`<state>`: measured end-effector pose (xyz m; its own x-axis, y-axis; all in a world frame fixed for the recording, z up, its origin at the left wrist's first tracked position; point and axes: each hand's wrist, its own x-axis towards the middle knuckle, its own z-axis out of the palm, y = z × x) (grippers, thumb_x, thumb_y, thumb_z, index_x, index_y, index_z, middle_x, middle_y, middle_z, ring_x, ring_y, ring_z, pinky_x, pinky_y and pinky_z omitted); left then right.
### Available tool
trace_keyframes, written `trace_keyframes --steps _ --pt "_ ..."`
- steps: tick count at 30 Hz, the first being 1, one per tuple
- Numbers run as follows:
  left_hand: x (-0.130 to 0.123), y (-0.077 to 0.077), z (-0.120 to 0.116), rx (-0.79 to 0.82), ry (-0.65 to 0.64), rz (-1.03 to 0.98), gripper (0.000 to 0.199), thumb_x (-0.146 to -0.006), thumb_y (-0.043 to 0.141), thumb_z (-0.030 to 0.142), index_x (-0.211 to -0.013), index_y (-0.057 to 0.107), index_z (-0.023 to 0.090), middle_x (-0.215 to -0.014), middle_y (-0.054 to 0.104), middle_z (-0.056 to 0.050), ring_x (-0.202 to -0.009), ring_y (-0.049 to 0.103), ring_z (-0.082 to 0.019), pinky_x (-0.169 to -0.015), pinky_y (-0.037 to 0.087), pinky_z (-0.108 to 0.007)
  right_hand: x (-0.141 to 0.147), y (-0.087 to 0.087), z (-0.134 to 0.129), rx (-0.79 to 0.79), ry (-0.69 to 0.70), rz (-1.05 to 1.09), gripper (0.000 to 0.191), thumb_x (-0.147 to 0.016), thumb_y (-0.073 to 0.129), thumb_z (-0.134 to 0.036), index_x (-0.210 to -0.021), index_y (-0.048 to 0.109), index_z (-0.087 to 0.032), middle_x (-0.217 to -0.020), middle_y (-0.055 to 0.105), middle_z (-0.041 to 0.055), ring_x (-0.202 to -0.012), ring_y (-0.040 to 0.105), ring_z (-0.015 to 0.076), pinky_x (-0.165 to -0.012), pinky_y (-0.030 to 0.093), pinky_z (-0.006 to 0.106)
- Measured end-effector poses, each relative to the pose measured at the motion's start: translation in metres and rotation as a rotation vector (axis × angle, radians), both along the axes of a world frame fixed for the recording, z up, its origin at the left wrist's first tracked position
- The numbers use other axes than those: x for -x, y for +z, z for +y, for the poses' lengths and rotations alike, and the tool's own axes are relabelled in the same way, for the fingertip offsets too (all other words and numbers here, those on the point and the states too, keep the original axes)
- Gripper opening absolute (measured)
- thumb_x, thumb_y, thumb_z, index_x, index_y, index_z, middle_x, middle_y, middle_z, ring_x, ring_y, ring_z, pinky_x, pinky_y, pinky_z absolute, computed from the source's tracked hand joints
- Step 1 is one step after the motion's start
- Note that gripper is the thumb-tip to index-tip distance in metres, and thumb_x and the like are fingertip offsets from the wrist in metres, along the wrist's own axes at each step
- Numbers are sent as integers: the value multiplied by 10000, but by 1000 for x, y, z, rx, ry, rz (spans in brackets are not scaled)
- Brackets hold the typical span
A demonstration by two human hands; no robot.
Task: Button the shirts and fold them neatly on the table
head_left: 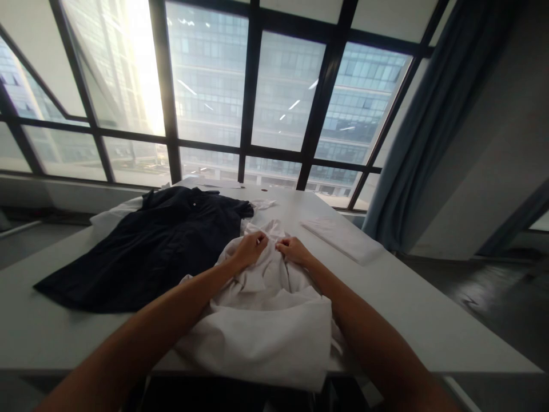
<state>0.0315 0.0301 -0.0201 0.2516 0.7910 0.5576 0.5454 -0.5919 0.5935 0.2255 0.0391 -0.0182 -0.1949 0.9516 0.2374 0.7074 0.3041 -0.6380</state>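
Note:
A rumpled white garment lies in the middle of the table, its near end hanging over the front edge. My left hand is closed in a pinch on the upper part of this cloth. Close by on the right, my right hand pinches the same garment, with a small gap between the two hands. What exact part the fingertips grip is too small to make out. Left of the hands, a dark navy garment is spread out flat, partly under or against the white one.
The white table reaches toward the windows. A flat, pale folded packet lies to the right of the hands. More white cloth shows beneath the navy garment. A blue curtain hangs at the right.

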Motion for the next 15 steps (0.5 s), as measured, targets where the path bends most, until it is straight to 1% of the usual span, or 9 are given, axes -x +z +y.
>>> trace_keyframes --steps 3,4,5,6,7,9,10,13,15 --pt "10 2 12 81 169 -60 209 -872 490 237 -792 662 149 -737 671 -33 -673 582 -144 -666 423 -240 -4 11 -4 -272 -315 -130 206 -797 505 -283 -702 640 -160 -725 654 57 -661 554 145 -617 363 224" --pt "13 2 15 100 215 -79 204 -865 495 229 -800 670 147 -761 683 -43 -692 595 -151 -685 432 -246 -3 17 -9 -359 -368 -165 212 -813 505 -295 -731 647 -160 -766 666 72 -687 564 151 -627 366 226" --pt "15 2 19 113 246 -92 201 -859 501 223 -805 678 143 -781 693 -53 -706 606 -158 -701 438 -250 1 22 -15 -419 -364 -190 228 -830 508 -319 -747 650 -161 -785 672 77 -696 567 152 -626 366 226" --pt "17 3 21 118 263 -99 200 -854 506 221 -810 684 140 -796 700 -60 -717 615 -162 -713 443 -252 5 28 -22 -440 -311 -207 263 -847 509 -357 -744 651 -162 -773 672 72 -683 565 149 -615 361 225" --pt "18 3 23 116 268 -99 201 -852 510 222 -814 689 138 -806 705 -64 -727 621 -165 -724 446 -252 12 32 -29 -416 -231 -224 317 -861 505 -403 -716 649 -161 -727 665 61 -648 555 141 -592 351 224" --pt "19 3 25 107 265 -87 205 -853 513 229 -820 693 137 -815 711 -65 -739 628 -167 -733 450 -249 27 36 -43 -276 -69 -279 443 -873 491 -493 -621 633 -157 -593 621 38 -558 521 124 -537 317 227" --pt "19 4 25 104 263 -79 206 -854 512 234 -823 693 138 -819 713 -63 -742 629 -166 -732 451 -248 34 36 -49 -198 -19 -317 475 -868 496 -512 -581 624 -156 -544 599 34 -526 507 119 -518 303 230" --pt "19 4 25 95 259 -56 207 -859 510 250 -828 685 143 -829 713 -57 -740 626 -162 -723 453 -243 47 31 -55 -41 1 -388 406 -822 561 -432 -528 614 -157 -506 590 40 -496 512 119 -498 307 231" --pt "21 6 23 91 249 -37 213 -869 503 263 -831 677 144 -827 707 -56 -735 623 -163 -729 454 -248 48 27 -52 34 12 -353 345 -799 560 -332 -501 594 -161 -491 588 42 -487 531 127 -501 345 227"
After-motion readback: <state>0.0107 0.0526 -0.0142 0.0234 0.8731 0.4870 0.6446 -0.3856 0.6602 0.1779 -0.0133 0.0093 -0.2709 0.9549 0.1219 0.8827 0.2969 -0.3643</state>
